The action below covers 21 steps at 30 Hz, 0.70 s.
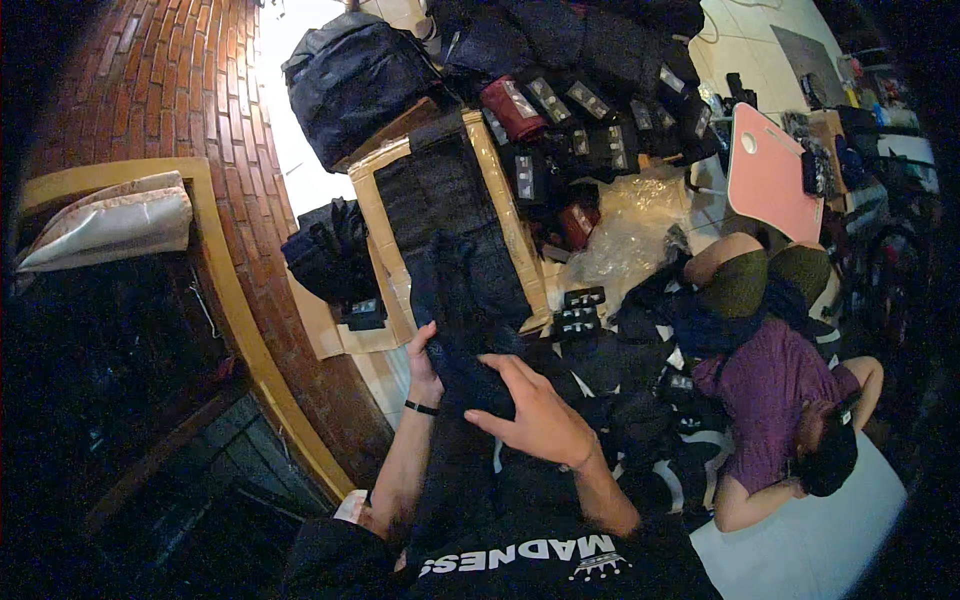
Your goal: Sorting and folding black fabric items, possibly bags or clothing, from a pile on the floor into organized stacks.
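A long dark garment point(462, 275), seemingly a pair of trousers, lies over a flat cardboard piece point(503, 220) and runs toward my body. My left hand point(424, 372), with a black band on the wrist, grips the garment's left edge; the thumb shows and the other fingers are mostly hidden by cloth. Over the garment's right side my right hand point(540, 412) is open, thumb and fingers apart, fingertips at or just above the fabric. Where the dark cloth meets my black shirt is hard to make out.
Several rolled dark garments with tags point(585, 100) and a maroon roll point(515, 108) lie beyond. Clear plastic wrap point(640, 215) sits right of the cardboard. A large dark bag point(355, 80) stands far left. A person in a purple shirt point(770, 400) sits at right, near a pink folding table point(770, 165).
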Each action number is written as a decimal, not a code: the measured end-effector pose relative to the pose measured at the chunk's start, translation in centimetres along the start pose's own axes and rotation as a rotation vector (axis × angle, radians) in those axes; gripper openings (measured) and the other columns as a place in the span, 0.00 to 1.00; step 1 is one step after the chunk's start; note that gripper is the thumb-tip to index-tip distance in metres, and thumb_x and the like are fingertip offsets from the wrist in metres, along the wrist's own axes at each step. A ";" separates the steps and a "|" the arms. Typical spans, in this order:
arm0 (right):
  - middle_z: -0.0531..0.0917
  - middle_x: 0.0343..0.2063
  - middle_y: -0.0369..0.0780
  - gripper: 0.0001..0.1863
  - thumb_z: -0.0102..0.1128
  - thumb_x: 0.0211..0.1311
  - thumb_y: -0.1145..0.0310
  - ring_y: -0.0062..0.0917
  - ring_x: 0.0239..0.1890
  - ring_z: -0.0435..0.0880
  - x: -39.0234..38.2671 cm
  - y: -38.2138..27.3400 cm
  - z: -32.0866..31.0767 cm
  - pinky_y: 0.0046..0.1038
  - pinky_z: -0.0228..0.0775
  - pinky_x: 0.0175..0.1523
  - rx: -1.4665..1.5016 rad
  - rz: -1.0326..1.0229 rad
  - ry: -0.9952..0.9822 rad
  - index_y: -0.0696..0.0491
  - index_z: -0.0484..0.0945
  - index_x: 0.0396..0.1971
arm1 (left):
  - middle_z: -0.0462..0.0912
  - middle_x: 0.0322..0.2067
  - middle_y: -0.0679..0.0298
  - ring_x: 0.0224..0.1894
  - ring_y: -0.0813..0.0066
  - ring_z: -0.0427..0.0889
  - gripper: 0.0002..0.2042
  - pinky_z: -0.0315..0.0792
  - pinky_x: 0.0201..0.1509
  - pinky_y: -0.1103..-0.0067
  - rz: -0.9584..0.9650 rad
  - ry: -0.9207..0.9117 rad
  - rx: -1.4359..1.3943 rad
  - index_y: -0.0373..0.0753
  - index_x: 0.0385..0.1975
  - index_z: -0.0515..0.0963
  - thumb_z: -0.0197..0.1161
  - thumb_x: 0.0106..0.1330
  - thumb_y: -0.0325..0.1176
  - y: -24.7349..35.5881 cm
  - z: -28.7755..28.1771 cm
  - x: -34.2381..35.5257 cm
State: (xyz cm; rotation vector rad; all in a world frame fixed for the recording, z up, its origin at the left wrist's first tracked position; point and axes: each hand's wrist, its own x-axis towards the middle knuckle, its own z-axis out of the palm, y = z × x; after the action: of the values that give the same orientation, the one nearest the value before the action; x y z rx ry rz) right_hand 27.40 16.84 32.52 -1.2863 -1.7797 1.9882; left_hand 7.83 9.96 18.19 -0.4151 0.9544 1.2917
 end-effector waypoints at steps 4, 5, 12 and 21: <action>0.67 0.57 0.53 0.40 0.65 0.53 0.61 0.44 0.59 0.68 -1.9 0.0 -0.9 0.34 0.60 0.62 0.057 -0.117 -0.016 0.58 0.57 0.62 | 0.80 0.43 0.54 0.44 0.60 0.80 0.16 0.74 0.52 0.66 0.035 -0.073 -0.049 0.33 0.45 0.75 0.53 0.62 0.35 0.6 -1.1 0.3; 0.67 0.58 0.53 0.40 0.67 0.51 0.63 0.43 0.58 0.70 -2.4 0.1 -1.2 0.33 0.62 0.61 0.019 -0.155 -0.010 0.58 0.58 0.62 | 0.80 0.44 0.54 0.45 0.59 0.80 0.16 0.73 0.53 0.66 0.064 -0.098 -0.033 0.33 0.46 0.75 0.53 0.63 0.35 0.5 -0.9 0.4; 0.78 0.45 0.48 0.18 0.60 0.57 0.65 0.38 0.50 0.77 -3.8 3.0 -5.3 0.33 0.67 0.55 0.011 -0.103 0.153 0.59 0.76 0.45 | 0.77 0.48 0.52 0.47 0.56 0.78 0.18 0.72 0.55 0.64 -0.017 -0.188 -0.077 0.31 0.50 0.72 0.51 0.63 0.33 1.3 0.5 0.6; 0.76 0.49 0.51 0.35 0.66 0.53 0.59 0.38 0.53 0.75 -0.5 1.7 -5.3 0.32 0.65 0.58 0.082 -0.122 0.380 0.61 0.64 0.57 | 0.76 0.49 0.53 0.48 0.58 0.78 0.21 0.72 0.56 0.65 -0.036 -0.225 0.442 0.30 0.53 0.67 0.56 0.59 0.29 2.1 6.2 -3.4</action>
State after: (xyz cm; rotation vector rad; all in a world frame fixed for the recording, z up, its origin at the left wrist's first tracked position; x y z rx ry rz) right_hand 31.98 19.87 31.76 -1.3824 -1.5394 1.6046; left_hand 8.20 12.93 24.91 0.0547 1.0012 1.0318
